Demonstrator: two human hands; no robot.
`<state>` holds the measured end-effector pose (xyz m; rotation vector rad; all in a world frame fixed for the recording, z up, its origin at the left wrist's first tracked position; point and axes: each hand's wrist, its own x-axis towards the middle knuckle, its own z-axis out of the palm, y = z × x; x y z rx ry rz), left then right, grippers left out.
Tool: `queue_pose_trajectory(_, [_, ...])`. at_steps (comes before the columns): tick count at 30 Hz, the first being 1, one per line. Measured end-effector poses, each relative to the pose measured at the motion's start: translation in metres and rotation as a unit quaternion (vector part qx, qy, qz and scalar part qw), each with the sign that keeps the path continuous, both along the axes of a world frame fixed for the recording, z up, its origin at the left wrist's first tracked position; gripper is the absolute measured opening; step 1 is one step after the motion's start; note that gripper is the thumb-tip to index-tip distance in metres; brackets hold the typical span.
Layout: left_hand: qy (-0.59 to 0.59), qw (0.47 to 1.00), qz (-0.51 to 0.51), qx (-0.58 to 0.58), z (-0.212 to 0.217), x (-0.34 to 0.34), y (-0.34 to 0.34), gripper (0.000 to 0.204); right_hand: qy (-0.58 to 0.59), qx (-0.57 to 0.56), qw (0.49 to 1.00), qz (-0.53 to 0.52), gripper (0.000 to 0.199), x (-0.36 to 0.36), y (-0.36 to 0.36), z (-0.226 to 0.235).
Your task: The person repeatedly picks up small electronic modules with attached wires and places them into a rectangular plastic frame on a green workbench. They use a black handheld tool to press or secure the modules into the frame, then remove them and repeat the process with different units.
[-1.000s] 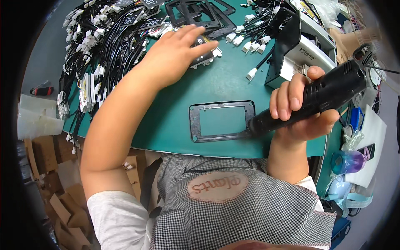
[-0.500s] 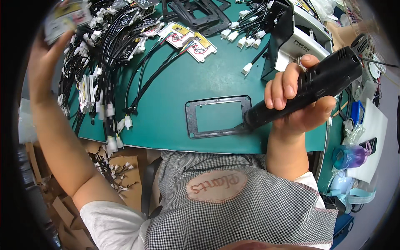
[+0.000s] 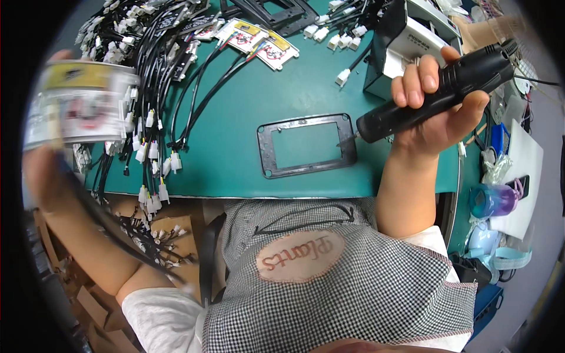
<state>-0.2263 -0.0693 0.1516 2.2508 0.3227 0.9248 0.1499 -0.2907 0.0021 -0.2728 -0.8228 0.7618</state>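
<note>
In my right hand is a black electric screwdriver, fingers wrapped round its body. Its thin bit points down-left, over or close to the right rim of a black rectangular plastic frame lying flat on the green table. The exact contact at the bit tip cannot be told. At the far left my left hand, blurred by motion, grips a circuit board in a clear-white housing with a yellow and white face. A blurred black cable trails from it across my forearm.
Bundled black cables with white connectors cover the table's left side. Two similar boards lie behind the frame, near stacked black frames. A black-and-white box-shaped device stands at the back right. A purple-blue bottle is at right.
My left hand has brought the board down and nearer, its printed face now showing, with the cable swinging below. My right hand and screwdriver have shifted slightly up; the bit now shows.
</note>
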Motion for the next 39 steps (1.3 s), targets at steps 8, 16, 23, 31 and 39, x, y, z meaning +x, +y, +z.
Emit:
queue_pose_trajectory(8, [0.100, 0.993, -0.057, 0.038, -0.154, 0.120, -0.112, 0.058, -0.099, 0.006, 0.994, -0.055, 0.085, 0.025, -0.034, 0.010])
queue_pose_trajectory(16, [0.190, 0.966, -0.011, 0.174, -0.168, 0.124, -0.134, 0.052, -0.148, 0.002, 0.986, -0.082, 0.082, 0.051, -0.059, 0.018])
queue_pose_trajectory(23, [0.252, 0.957, 0.025, 0.144, -0.187, 0.128, -0.147, 0.041, -0.183, -0.010, 0.976, -0.113, 0.082, 0.060, -0.065, 0.011])
queue_pose_trajectory(31, [0.253, 0.960, 0.001, 0.119, -0.192, 0.128, -0.139, 0.041, -0.182, -0.030, 0.950, -0.250, 0.077, 0.045, -0.087, -0.002])
queue_pose_trajectory(39, [0.354, 0.921, 0.070, 0.148, -0.177, 0.105, -0.075, 0.044, -0.076, -0.327, 0.842, -0.422, 0.042, 0.073, -0.121, 0.003])
